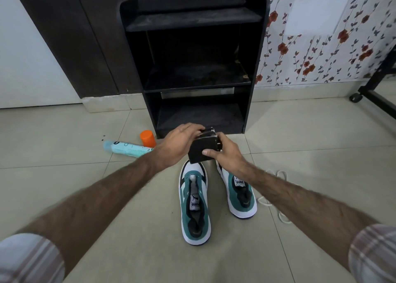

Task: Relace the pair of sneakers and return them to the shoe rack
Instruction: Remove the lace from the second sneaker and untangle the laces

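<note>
Here, from the head camera, the left hand (182, 141) and right hand (222, 152) together grip a small dark folded wallet-like object (202, 151) above the unlaced teal-and-white suede sneakers (195, 205) on the tiled floor before the black wooden shoe rack (192, 53). Best to set it aside, then gather the loose white lace (276, 192) at right.

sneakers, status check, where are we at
Both hands, left hand and right hand, grip a black block. Sneakers unlaced on floor. White laces loose beside. Shoe rack ahead.
</note>
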